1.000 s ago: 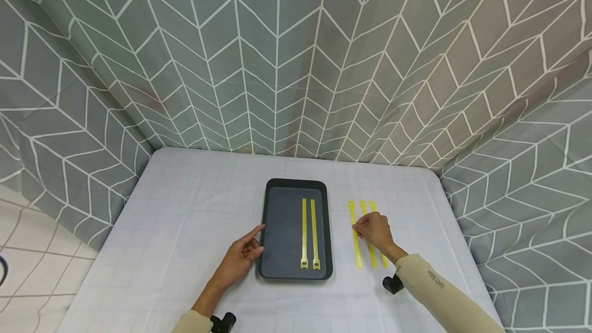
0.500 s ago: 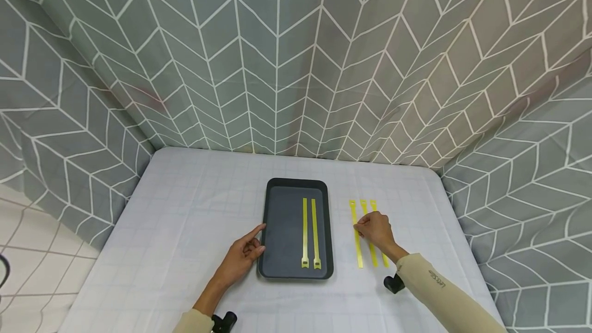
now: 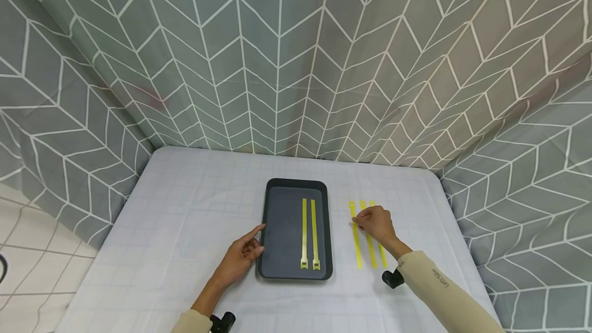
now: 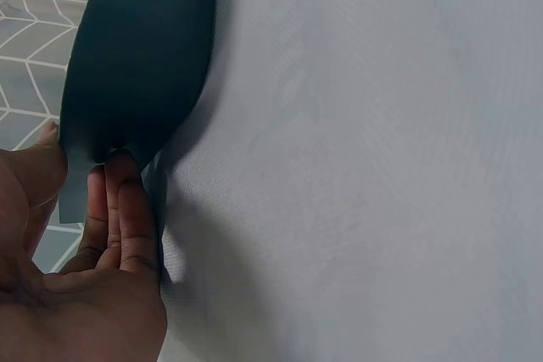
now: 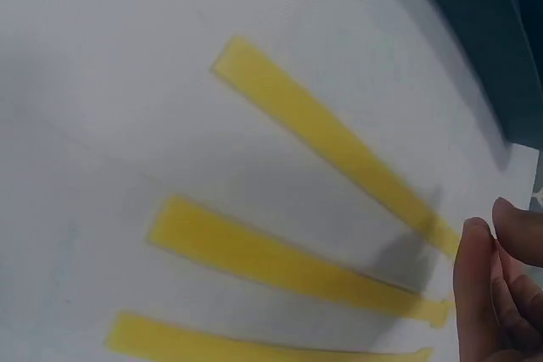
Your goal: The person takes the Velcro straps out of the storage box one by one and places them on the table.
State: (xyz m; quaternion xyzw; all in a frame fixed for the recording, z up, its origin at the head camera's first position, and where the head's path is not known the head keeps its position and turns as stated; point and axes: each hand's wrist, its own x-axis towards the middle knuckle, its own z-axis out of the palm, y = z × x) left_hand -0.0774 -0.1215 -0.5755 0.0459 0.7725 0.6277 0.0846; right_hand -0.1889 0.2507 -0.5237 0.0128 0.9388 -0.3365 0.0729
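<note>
My left hand [image 3: 238, 261] holds the dark tray [image 3: 282, 230] by its left edge, index finger stretched along the rim. In the left wrist view its fingers [image 4: 119, 209] press up against the tray wall, the thumb on the other side. Two yellow cable straps [image 3: 304, 235] lie side by side in the tray, slotted heads towards me. My right hand [image 3: 376, 222] is over the leftmost of three more straps on the cloth, near its slotted far end. Thumb and index tips are close together there, overlapping the strap [image 5: 331, 142]; I cannot tell whether they pinch it.
Two other yellow straps, the middle one [image 5: 280, 252] and the rightmost one [image 5: 237, 347], lie partly under the right hand. White cloth [image 3: 208, 194] covers the table, and a patterned grey curtain [image 3: 296, 66] hangs around its back and sides.
My right hand has slid slightly away from me along the leftmost strap, towards its slotted end. The left hand and the tray have stayed in place.
</note>
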